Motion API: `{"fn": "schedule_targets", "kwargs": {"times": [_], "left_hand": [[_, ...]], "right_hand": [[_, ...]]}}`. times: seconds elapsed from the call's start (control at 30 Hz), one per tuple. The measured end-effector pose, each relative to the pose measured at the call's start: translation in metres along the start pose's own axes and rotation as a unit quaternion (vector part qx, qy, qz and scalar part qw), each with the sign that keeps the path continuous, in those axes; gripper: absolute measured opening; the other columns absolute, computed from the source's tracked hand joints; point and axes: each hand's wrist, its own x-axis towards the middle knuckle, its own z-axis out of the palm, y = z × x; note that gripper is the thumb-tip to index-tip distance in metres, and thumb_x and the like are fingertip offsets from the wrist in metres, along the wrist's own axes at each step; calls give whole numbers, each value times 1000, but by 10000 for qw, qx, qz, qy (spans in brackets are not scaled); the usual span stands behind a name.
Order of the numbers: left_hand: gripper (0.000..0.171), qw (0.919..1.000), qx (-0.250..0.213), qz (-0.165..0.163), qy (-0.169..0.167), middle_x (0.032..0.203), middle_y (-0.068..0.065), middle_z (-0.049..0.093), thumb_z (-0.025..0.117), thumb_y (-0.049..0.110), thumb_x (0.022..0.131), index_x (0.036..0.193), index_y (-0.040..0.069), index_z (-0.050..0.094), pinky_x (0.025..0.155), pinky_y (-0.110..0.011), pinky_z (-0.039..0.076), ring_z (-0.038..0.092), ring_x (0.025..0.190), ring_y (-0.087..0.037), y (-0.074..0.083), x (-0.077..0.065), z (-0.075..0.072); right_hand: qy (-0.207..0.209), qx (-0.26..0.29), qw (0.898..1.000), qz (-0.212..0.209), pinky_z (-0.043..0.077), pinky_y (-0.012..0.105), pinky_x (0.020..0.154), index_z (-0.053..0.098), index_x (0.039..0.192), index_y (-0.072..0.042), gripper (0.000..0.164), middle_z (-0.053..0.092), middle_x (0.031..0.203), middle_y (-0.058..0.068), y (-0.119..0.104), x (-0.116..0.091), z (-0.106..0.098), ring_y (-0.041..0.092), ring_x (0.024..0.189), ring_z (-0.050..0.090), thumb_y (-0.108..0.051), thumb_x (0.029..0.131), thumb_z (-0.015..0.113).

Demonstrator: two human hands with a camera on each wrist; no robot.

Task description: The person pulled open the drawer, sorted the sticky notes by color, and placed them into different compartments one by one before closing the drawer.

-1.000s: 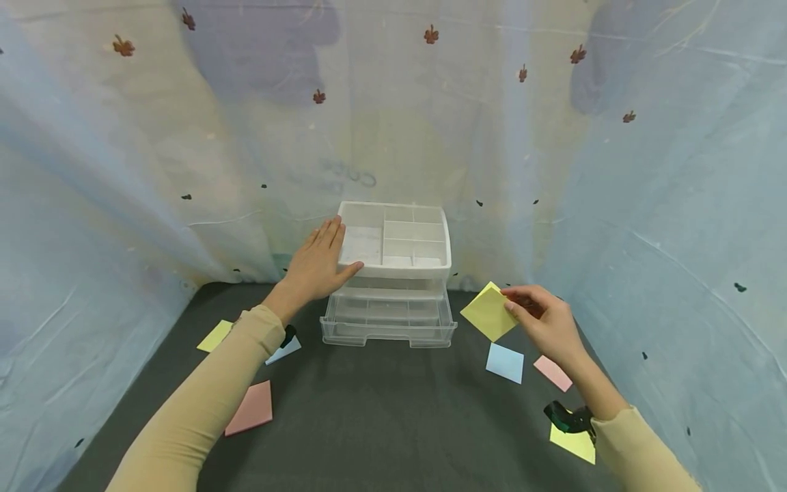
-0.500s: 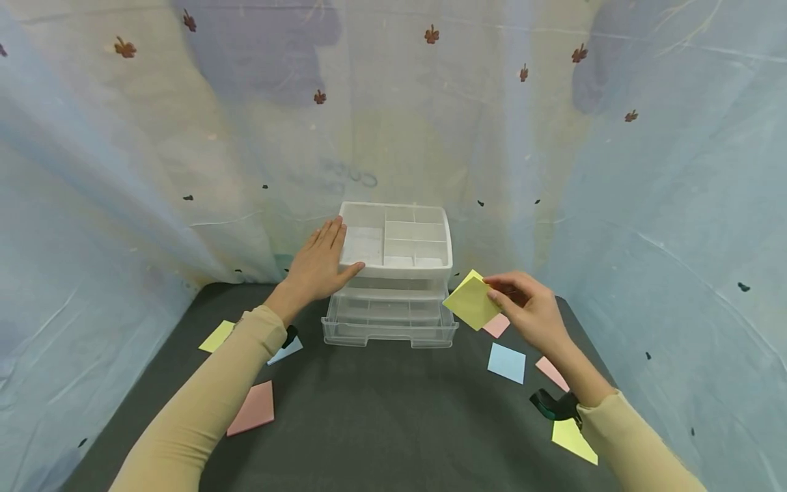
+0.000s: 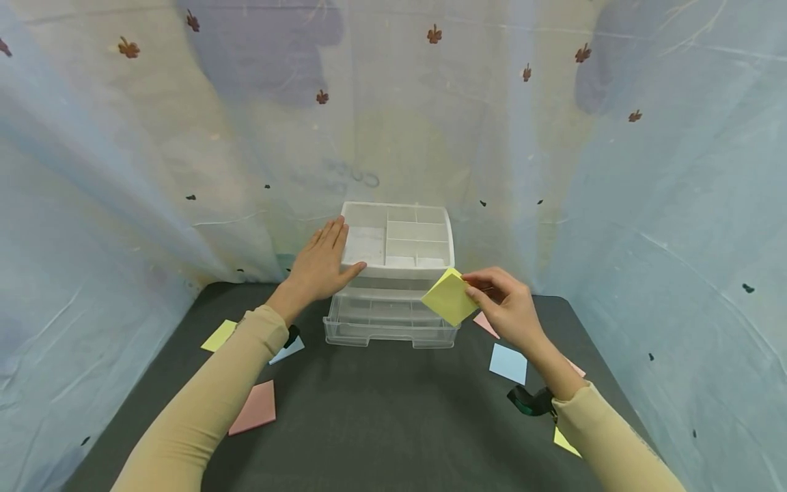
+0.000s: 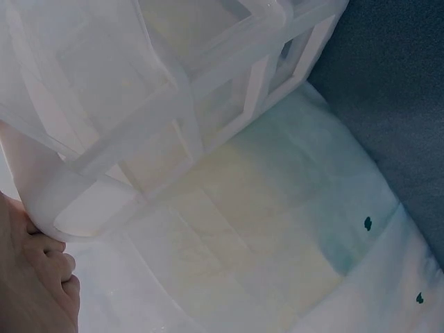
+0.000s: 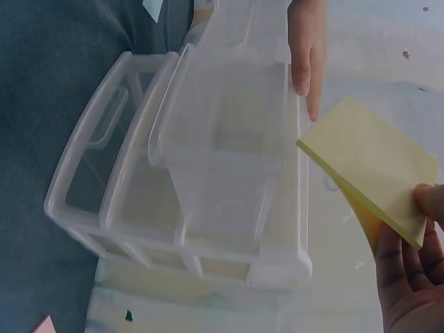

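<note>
A white desktop organizer (image 3: pixel 397 272) with a divided top tray stands at the back of the dark table. Below the tray, a clear drawer (image 3: pixel 390 333) is pulled out toward me. My left hand (image 3: pixel 316 268) lies with straight fingers against the tray's left edge, its thumb on the front rim. Between thumb and fingers, my right hand (image 3: pixel 509 309) pinches a yellow sticky note pad (image 3: pixel 449 298), raised at the organizer's right front corner. In the right wrist view, the pad (image 5: pixel 371 163) looks thick, and a second yellow layer hangs under it, partly behind the fingers.
On the left lie a yellow note (image 3: pixel 218 336), a blue note (image 3: pixel 287 350) partly behind the left wrist, and a pink pad (image 3: pixel 255 408). On the right are a pink note (image 3: pixel 486 324), a blue note (image 3: pixel 508 363) and a yellow note (image 3: pixel 564 443). A patterned curtain (image 3: pixel 393 123) surrounds the table.
My right hand has moved left with the yellow sticky note pad, from beside the organizer to its right front corner, uncovering a pink note. The left hand has stayed in place.
</note>
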Motion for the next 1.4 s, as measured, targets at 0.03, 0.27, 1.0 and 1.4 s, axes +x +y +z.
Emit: {"fn": "schedule_targets", "kwargs": {"times": [0.03,0.27,1.0,1.4], "left_hand": [[97,10000,-1,2,10,174,-16,-3,36,69,105,166,1,5,131,-47,4,0,161,-34,0,0,0],[97,10000,17,-3,-28,174,-16,-4,37,69,105,166,0,5,131,-47,4,0,161,-34,1,0,-1],[96,10000,60,-23,-4,174,-15,-2,39,68,105,167,1,9,131,-47,6,2,161,-33,1,0,-3],[94,9997,113,229,-17,174,-15,-2,40,65,106,167,1,7,131,-49,9,4,161,-34,-9,1,-2]], "right_hand": [[-2,32,10000,-24,58,17,77,77,115,-3,23,72,105,12,0,1,2,8,92,68,6,95,72],[-54,280,9995,-165,59,19,75,76,116,-2,22,71,107,13,0,10,21,20,93,70,4,95,73],[-864,434,9953,-109,62,43,80,76,117,-3,21,72,109,13,-4,31,93,29,95,70,-2,96,73],[-1561,443,9864,255,61,33,77,76,119,-6,20,74,114,9,-4,42,117,21,90,72,-9,100,71]]}}
